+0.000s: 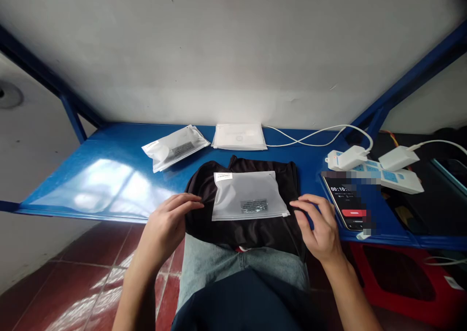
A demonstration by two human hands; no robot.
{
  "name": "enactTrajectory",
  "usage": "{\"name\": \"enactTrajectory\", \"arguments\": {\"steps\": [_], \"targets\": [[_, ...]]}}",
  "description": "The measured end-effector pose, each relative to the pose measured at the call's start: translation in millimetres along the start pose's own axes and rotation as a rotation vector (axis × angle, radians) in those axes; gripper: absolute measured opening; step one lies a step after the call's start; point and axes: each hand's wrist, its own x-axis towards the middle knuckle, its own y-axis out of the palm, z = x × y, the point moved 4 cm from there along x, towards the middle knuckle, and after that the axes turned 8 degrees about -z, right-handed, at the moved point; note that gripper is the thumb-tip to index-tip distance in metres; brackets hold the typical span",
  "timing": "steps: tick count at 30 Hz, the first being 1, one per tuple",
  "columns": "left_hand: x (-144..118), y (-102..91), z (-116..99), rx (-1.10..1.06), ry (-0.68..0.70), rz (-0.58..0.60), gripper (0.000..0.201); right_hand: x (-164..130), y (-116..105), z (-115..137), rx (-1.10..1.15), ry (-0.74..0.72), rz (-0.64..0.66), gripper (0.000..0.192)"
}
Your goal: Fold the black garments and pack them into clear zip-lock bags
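Note:
A frosted zip bag (251,192) with a white label and a dark printed patch lies flat on a folded black garment (204,185). The garment hangs over the front edge of the blue shelf towards my lap. My left hand (173,219) rests at the garment's left edge, fingers stretched out over the cloth. Just right of the bag's slider corner is my right hand (317,224), with its fingers apart and nothing in them. I cannot tell whether its fingertips touch the garment.
On the blue shelf (120,146), more filled zip bags (178,148) lie at back left and a stack of flat bags (240,136) against the wall. At right are a phone (341,199) running a timer, a power strip (401,179) with chargers, and white cables (310,138).

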Motion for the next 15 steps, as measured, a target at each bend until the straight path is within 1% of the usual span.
{"name": "enactTrajectory", "arguments": {"steps": [1,2,3,5,7,9,11,13,15], "targets": [[5.6,-0.6,-7.4,0.011,-0.014,-0.052,0.045,7.7,1.4,4.4,0.031,0.029,-0.020,0.024],[12.2,3.3,-16.4,0.011,-0.029,-0.095,0.043,17.1,5.2,10.7,0.061,0.055,-0.031,0.028],[19.5,11.5,-26.3,0.001,-0.042,-0.126,0.042,27.5,11.5,18.3,0.086,0.078,-0.029,0.032],[34.1,38.9,-44.9,0.026,-0.057,-0.117,0.042,47.8,30.8,35.0,0.102,0.117,0.028,0.038],[45.3,69.7,-56.1,0.107,-0.071,-0.087,0.042,61.0,55.1,48.5,0.073,0.131,0.150,0.045],[50.6,94.2,-57.8,0.184,-0.092,-0.060,0.044,64.2,76.8,53.8,0.029,0.140,0.267,0.052],[50.2,108.5,-53.1,0.236,-0.108,-0.044,0.046,59.9,91.2,51.5,-0.001,0.150,0.333,0.057],[46.4,114.3,-47.4,0.261,-0.112,-0.032,0.048,53.0,98.3,46.4,-0.016,0.152,0.354,0.059],[42.4,115.5,-43.6,0.268,-0.112,-0.025,0.049,47.2,100.8,42.5,-0.025,0.150,0.358,0.058]]}}
